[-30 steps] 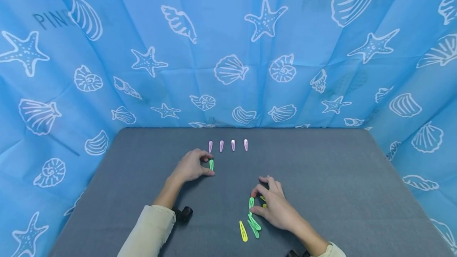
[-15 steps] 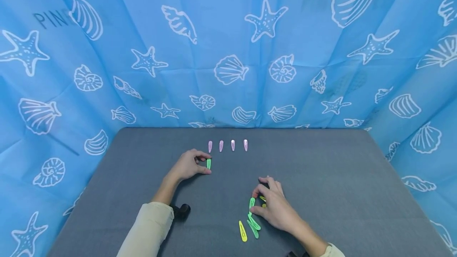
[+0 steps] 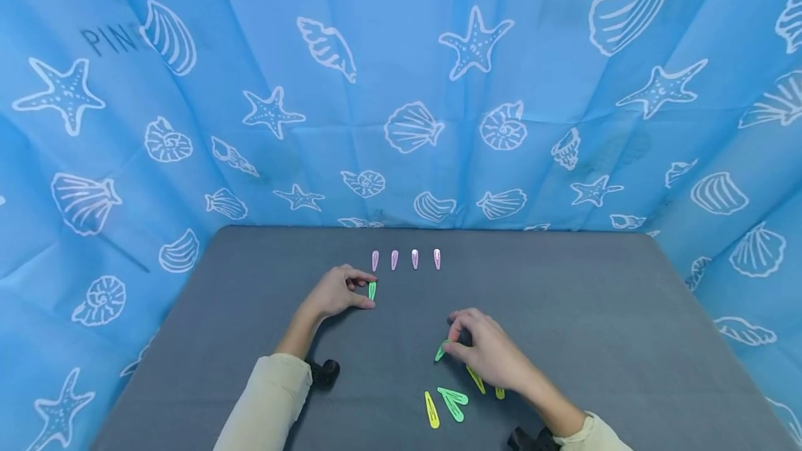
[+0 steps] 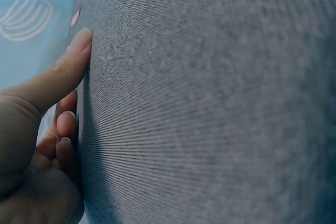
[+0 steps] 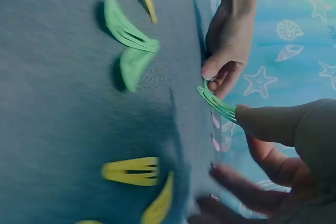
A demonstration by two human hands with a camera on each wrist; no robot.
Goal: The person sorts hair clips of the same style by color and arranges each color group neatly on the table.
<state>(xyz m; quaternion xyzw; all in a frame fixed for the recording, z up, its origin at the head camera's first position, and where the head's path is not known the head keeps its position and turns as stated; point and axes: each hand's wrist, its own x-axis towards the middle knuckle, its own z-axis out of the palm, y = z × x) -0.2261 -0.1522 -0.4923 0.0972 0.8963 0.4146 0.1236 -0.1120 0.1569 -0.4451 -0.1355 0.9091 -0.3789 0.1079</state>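
Note:
My left hand (image 3: 337, 292) holds a green snap hair clip (image 3: 372, 290) on the grey table, index fingertip at its far end and thumb at its near end. In the left wrist view the thumb (image 4: 65, 69) hides that clip. My right hand (image 3: 491, 352) pinches another green hair clip (image 5: 219, 106) between thumb and index finger, one end pointing out towards the left hand. Below it lie two overlapping green clips (image 3: 456, 412), forming a V. A yellow clip (image 3: 432, 410) is to their left, and more yellow clips (image 3: 476, 379) lie partly under the right hand.
Several pink hair clips (image 3: 395, 260) form a spaced row just beyond the left hand. Behind the grey table (image 3: 564, 298) hangs a blue curtain (image 3: 401, 54) printed with shells and starfish. Dark wrist devices (image 3: 326, 373) are worn on both arms.
My right hand has picked the top green clip off the pile and tilted it, leaving two green clips behind. My left hand stays at its clip. The head view has shifted slightly.

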